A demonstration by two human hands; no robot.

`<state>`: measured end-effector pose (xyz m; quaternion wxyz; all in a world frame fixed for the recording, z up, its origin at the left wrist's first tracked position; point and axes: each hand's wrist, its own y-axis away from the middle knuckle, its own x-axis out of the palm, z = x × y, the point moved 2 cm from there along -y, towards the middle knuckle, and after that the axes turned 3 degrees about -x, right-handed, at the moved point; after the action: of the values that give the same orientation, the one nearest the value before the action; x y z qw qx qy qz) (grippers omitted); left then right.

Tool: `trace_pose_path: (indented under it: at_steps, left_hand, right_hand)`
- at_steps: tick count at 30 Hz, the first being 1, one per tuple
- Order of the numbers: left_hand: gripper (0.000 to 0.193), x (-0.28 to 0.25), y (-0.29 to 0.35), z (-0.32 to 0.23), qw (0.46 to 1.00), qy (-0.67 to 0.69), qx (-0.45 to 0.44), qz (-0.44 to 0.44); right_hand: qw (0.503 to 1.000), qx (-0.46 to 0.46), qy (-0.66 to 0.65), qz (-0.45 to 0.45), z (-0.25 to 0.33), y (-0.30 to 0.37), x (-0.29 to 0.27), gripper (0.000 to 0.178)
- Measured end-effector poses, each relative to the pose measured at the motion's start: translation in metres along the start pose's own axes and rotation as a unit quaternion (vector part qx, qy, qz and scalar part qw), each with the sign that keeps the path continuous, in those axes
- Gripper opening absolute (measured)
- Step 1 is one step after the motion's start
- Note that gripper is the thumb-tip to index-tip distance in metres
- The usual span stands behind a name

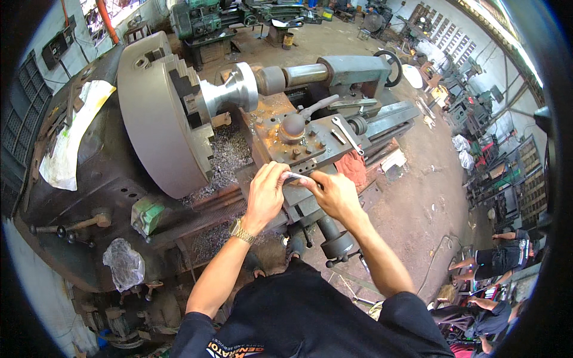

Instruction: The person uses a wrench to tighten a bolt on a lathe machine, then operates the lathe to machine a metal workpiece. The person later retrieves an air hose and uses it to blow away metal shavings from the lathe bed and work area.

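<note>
With our left hand and right hand both pinching the small, pale-grey, narrow piece near the grey metal lathe carriage, we should keep both grips steady.

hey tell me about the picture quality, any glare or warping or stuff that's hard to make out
Head view, rim: straight edges bow, corners black; head view, light: daylight washes out the window at upper left, highlights sit on the silver workpiece; head view, detail: the small item between the left hand and right hand is too small to identify.
</note>
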<state>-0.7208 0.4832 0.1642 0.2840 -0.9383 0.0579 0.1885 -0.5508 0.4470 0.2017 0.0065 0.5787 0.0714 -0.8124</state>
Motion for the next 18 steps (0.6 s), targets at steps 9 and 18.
trace_pose_path:
  at_steps: [9,18]
  left_hand:
    - [0.015,0.007,0.000,0.006,0.998,0.048,0.003,-0.050]
    - [0.007,0.012,0.003,0.010,0.995,0.040,0.011,-0.088]
  right_hand:
    - [0.984,0.013,0.072,-0.161,0.014,0.010,0.015,0.050]
    - [0.977,0.022,0.067,-0.201,0.017,0.014,0.018,0.045]
